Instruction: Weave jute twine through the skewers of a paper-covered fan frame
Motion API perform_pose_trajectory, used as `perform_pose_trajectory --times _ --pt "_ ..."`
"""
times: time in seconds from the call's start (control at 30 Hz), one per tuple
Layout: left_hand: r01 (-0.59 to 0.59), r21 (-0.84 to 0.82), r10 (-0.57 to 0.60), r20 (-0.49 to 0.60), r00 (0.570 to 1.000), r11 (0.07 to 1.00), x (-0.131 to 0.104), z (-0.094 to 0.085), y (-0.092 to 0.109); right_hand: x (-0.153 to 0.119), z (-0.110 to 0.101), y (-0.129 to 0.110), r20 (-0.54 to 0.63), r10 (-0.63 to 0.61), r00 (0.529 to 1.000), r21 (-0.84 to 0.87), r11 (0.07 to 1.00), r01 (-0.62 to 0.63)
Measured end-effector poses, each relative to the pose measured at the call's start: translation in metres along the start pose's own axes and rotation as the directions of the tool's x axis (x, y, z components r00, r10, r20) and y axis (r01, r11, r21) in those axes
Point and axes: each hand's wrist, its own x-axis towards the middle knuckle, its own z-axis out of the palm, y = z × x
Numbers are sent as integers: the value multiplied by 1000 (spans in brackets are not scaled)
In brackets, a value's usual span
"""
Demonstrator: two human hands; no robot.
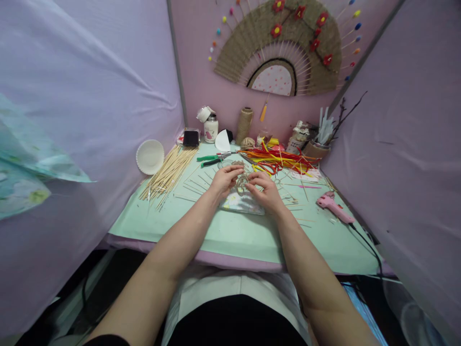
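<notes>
Both hands meet over the middle of the table around a loose tangle of twine (242, 183). My left hand (227, 178) has its fingers closed on the left side of the tangle. Opposite it, my right hand (263, 187) pinches the twine from the right with bent fingers. Under the hands lies a piece of flowered cloth (241, 204). Thin sticks (197, 186) fan out on both sides of the cloth, and their inner ends are hidden.
Bamboo skewers (171, 173) lie in a heap at left, beside a white bowl (150, 157). Green-handled pliers (212, 158) and red and yellow pipe cleaners (277, 157) lie behind the hands. A pink glue gun (334, 208) with its cord rests at right. A twine spool (245, 125) stands at the back.
</notes>
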Motion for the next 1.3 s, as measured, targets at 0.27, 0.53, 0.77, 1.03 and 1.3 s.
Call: perform_pose_trajectory --times 0.27,0.53,0.77,1.03,1.3 --pt "-52 142 54 -14 998 989 -3 5 2 4 1 10 -71 368 927 296 895 -333" --pt "-296 403 270 121 955 866 -5 5 -2 4 -4 14 -7 384 923 290 884 -366" --pt "-386 646 355 186 916 659 -6 2 -11 2 -2 5 -76 272 959 182 950 -255" --pt "-199 517 167 109 980 833 -7 7 -2 -2 2 3 -107 265 958 17 964 -264" --pt "-213 496 188 101 977 842 -6 4 -1 -1 1 2 -172 276 946 10 960 -279"
